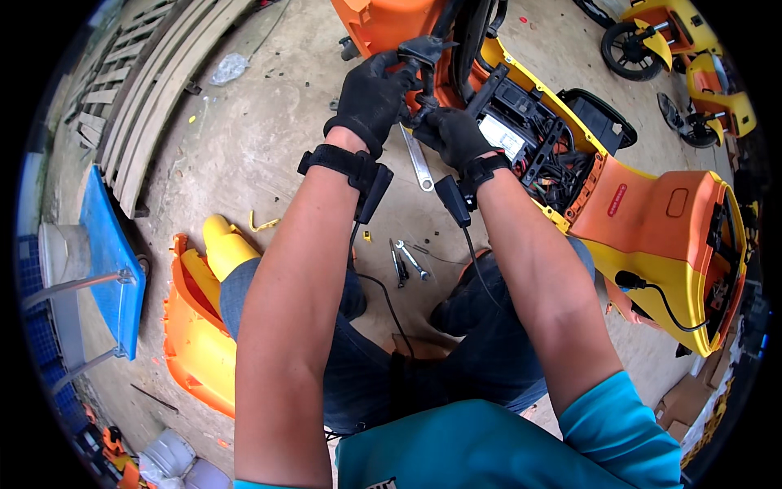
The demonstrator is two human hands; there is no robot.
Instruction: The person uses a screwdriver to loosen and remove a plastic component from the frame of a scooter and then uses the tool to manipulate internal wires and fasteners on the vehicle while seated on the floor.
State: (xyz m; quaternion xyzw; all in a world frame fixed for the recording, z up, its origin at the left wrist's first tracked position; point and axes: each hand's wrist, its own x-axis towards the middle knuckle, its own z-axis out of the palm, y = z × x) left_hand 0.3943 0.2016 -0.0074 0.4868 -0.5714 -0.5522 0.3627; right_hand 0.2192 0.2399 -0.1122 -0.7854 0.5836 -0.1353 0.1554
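Observation:
Both my hands wear black gloves. My left hand is closed around a black part at the front of a partly stripped orange and yellow scooter. Close beside it, my right hand has its fingers curled at the lower end of that part. What those fingers hold is hidden. A silver wrench hangs below the fingertips, its ring end downward and its upper end out of sight. In the scooter's uncovered body lie a wiring bundle and dark boxes.
On the floor between my legs lie a smaller wrench and a dark slim tool. Orange panels rest at left, near a blue cart and wooden pallets. Other yellow scooters stand far right.

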